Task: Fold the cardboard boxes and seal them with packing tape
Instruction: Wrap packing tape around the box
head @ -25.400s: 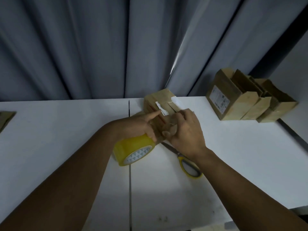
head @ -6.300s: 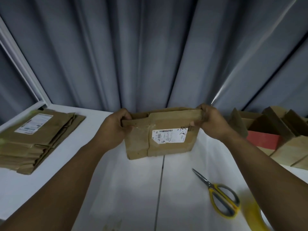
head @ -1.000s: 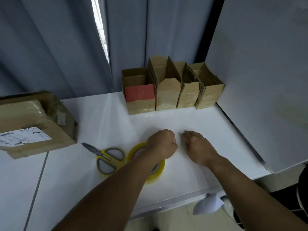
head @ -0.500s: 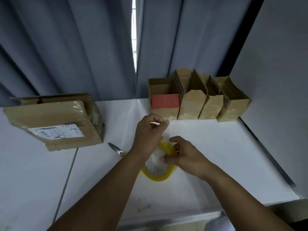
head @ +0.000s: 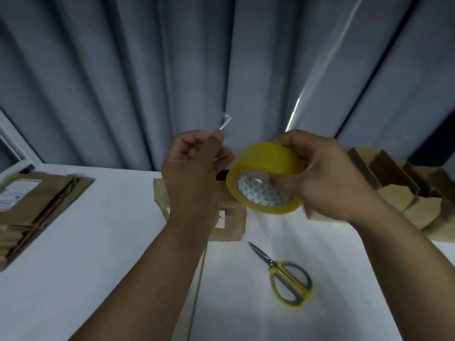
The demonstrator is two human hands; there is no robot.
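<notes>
Head view: one frame, looking down over both forearms at a white table [head: 98, 267].
Left hand [head: 194, 173]: raised above the table, fingers curled, pinching the tape end [head: 225, 121] at its fingertips; that clear scrap sticks up just above the knuckles.
Right hand [head: 320, 178]: raised level with the left hand, gripping the tape roll [head: 266, 178], fingers over the yellow rim and a fingertip inside the core.
Tape roll: in the air between the two hands, just beside the left hand, tilted so its patterned core faces the camera. The strip from roll to tape end is too faint to trace.
Box [head: 231, 222]: brown, on the table beneath and behind the left hand, largely hidden by the wrist.
Flat boxes [head: 37, 210]: a blurred stack well to the left of the left hand, white label on top.
Folded boxes [head: 406, 193]: standing in a row just beyond the right hand, at the right edge.
Scissors [head: 290, 281]: yellow-handled, lying on the table below the right hand, blades pointing toward the box.
Curtain [head: 147, 82]: grey folds behind both hands.
</notes>
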